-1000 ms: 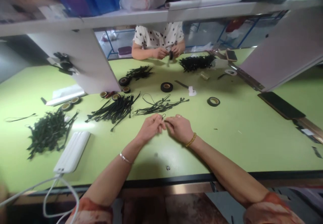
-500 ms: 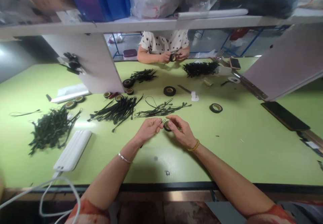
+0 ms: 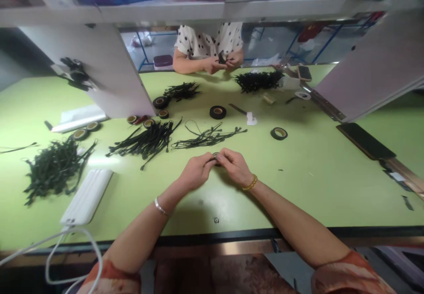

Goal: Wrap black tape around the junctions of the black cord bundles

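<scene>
My left hand (image 3: pixel 196 171) is closed in a pinch around a thin black cable, of which only a short bit shows at the fingertips. Facing it, my right hand (image 3: pixel 236 166) has its fingers closed on a small roll of black tape (image 3: pixel 217 163), mostly covered by the fingers. The fingertips of both hands meet at the roll, just above the green table. Beyond them lies a loose bunch of thin black cables (image 3: pixel 208 138). A thicker bundle of black cables (image 3: pixel 150 140) is to its left.
More black tape rolls lie about, one (image 3: pixel 217 112) behind the cables and another (image 3: pixel 278 133) at right. A white power strip (image 3: pixel 88 196) and a cable heap (image 3: pixel 54 168) are at left. Across the table a person's hands (image 3: pixel 221 63) hold a tape roll. A shelf (image 3: pixel 198 13) spans overhead.
My hands have come together, and my right fingers have closed at the tape roll. The whole view has shifted slightly. The person opposite has turned the roll in their hands.
</scene>
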Demonstrator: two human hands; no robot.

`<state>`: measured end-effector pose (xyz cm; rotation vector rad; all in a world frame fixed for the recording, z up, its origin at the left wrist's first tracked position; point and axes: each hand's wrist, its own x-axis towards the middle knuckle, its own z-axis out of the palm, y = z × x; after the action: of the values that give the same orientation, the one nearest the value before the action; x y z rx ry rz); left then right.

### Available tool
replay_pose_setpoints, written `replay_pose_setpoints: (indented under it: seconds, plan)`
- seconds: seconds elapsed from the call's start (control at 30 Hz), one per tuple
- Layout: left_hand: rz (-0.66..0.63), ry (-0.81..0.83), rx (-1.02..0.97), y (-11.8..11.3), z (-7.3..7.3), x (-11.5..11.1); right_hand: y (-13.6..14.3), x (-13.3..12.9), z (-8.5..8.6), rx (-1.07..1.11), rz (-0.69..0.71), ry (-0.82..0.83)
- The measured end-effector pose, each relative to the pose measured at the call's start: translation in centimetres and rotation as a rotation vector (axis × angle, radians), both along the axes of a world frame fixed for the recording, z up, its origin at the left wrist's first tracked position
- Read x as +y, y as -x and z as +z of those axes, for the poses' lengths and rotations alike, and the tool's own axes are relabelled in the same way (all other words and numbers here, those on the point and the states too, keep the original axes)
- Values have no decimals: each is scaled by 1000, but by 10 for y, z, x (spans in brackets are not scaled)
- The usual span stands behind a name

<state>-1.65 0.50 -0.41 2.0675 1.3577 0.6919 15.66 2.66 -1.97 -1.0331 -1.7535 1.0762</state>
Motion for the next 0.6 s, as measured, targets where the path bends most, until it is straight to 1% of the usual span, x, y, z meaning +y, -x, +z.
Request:
replay_pose_setpoints:
  seconds: [0.1, 0.17, 0.3, 0.4, 0.47, 0.53, 0.57, 0.6]
  plan:
    - [-44, -130, 296, -1, -1, -3, 1, -3, 2, -29, 25, 1]
    - [-58, -150, 415, -1, 0, -3, 2, -6, 2, -108, -1, -56]
    - [-27, -93, 467, -2, 1, -3, 3, -8, -3, -290, -13, -226]
    - [1, -93, 475, -4, -1, -3, 2, -7, -5, -313, -41, -321]
    - [-39, -137, 499, -4, -4, -4, 1, -6, -6, -296, -58, -330]
    - [-90, -183, 534, -2, -4, -3, 0, -6, -6, -286, -39, -309]
    - [-86, -200, 543, 0, -4, -3, -1, -6, -6, -283, -28, -296]
    - [-52, -211, 543, 3, -3, -1, -2, -5, -7, -278, -26, -283]
